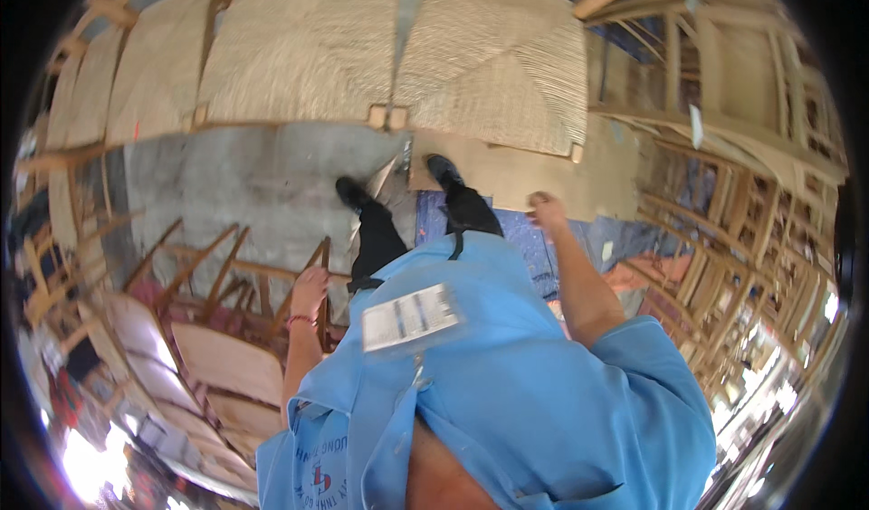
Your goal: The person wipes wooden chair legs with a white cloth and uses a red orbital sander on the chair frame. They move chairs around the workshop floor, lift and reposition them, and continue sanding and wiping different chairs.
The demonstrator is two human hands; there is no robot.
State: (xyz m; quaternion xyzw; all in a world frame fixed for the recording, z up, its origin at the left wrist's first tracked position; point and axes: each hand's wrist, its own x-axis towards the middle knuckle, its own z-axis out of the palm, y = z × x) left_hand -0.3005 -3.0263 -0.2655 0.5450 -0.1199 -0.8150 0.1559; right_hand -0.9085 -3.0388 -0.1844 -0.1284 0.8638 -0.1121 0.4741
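My left hand (pixel 310 289), with a reddish band at the wrist, hangs low beside a wooden chair leg (pixel 325 258). Its fingers are blurred, and whether it touches the leg is unclear. My right hand (pixel 546 212) is held out over the floor to the right, fingers curled in, with nothing visible in it. In front of my feet stands a row of wooden seats with woven cord tops, among them a wide seat (pixel 290 53) and another to its right (pixel 498 62).
Wooden chair frames (pixel 724 184) are stacked along the right. Behind on the left lie chairs with pale panels (pixel 226 361). Cardboard (pixel 534 173) and a blue sheet (pixel 534 249) cover parts of the grey floor (pixel 244 180). A card (pixel 410 317) hangs at my front.
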